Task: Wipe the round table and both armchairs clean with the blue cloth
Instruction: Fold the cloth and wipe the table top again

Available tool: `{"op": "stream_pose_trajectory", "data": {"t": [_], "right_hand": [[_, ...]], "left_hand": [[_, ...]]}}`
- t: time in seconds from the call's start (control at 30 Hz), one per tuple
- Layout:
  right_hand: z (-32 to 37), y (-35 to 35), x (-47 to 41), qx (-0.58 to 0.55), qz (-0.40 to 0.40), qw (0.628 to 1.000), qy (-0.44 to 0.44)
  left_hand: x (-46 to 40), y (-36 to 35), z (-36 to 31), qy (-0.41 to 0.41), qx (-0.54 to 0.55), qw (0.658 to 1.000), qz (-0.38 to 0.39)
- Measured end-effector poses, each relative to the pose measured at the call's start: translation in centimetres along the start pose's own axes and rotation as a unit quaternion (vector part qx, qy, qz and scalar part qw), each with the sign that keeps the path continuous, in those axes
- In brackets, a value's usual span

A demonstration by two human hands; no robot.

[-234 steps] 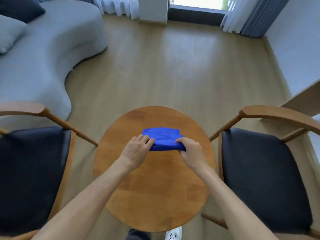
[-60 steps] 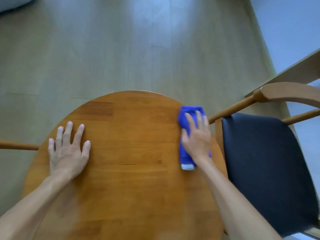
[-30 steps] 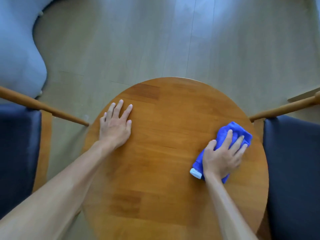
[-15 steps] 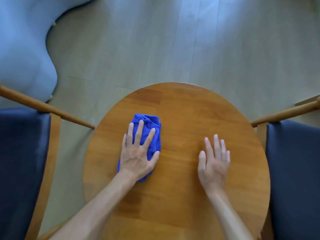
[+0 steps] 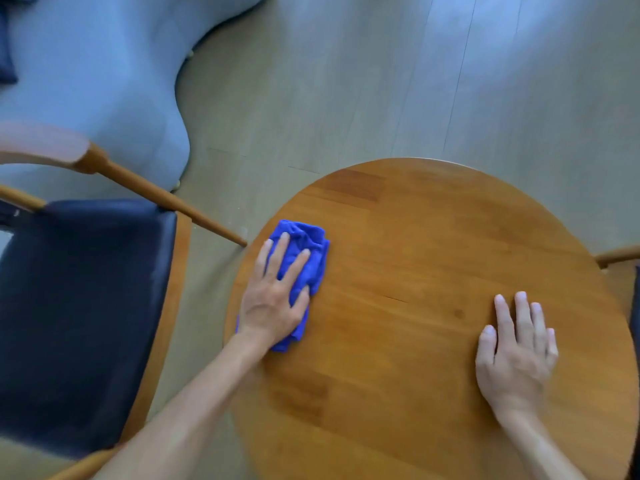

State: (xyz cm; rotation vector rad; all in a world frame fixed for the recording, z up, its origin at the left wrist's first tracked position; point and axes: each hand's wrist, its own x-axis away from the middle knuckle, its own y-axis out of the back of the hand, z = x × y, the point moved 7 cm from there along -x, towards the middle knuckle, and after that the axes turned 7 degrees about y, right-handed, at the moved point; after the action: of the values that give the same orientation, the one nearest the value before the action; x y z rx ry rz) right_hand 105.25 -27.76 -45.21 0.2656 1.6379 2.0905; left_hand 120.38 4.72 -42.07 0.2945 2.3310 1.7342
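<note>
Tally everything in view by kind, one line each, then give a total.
Hands: 2, left hand pressing the cloth, right hand flat on the table
Blue cloth: 1
Round table: 1
Armchairs: 2, left armchair, right armchair only a sliver
Sofa: 1
Total: 7

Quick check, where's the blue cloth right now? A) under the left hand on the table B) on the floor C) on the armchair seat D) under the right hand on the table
A: the left hand presses the blue cloth flat near the round table's left edge; the right hand rests bare on the wood.
</note>
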Motion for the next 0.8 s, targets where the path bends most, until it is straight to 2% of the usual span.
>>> {"op": "stream_pose_trajectory", "data": {"t": [0.1,0.27,0.33,0.43,0.5,0.53,0.6,0.7,0.8], "right_hand": [[0.1,0.3,0.0,0.001,0.001,1.000,-0.001],[0.4,0.5,0.0,0.008,-0.010,1.000,0.007],[0.3,0.4,0.1,0.010,-0.010,1.000,0.011],[0.2,0.3,0.0,0.015,-0.022,0.999,0.017],[0.1,0.3,0.0,0.019,-0.031,0.999,0.024],[0.0,0.3,0.1,0.018,-0.032,0.999,0.024],[-0.1,0.2,0.1,0.011,-0.025,0.999,0.022],[0.1,0.3,0.1,0.007,-0.023,1.000,0.015],[0.2,0.3,0.2,0.011,-0.018,1.000,0.011]], "left_hand": [[0.1,0.9,4.2,0.058,0.007,0.998,0.000],[1.2,0.4,0.0,0.115,-0.021,0.992,-0.038],[2.4,-0.9,-5.3,0.072,-0.004,0.997,-0.028],[5.0,-3.9,-15.0,-0.085,0.061,0.994,0.025],[5.9,-4.6,-17.1,-0.180,0.085,0.979,0.055],[5.6,-4.2,-15.8,-0.200,0.084,0.975,0.056],[4.4,-2.3,-10.2,-0.161,0.057,0.984,0.051],[3.2,1.3,1.3,-0.002,0.017,1.000,0.006],[3.7,2.0,5.1,0.081,0.003,0.997,-0.006]]}}
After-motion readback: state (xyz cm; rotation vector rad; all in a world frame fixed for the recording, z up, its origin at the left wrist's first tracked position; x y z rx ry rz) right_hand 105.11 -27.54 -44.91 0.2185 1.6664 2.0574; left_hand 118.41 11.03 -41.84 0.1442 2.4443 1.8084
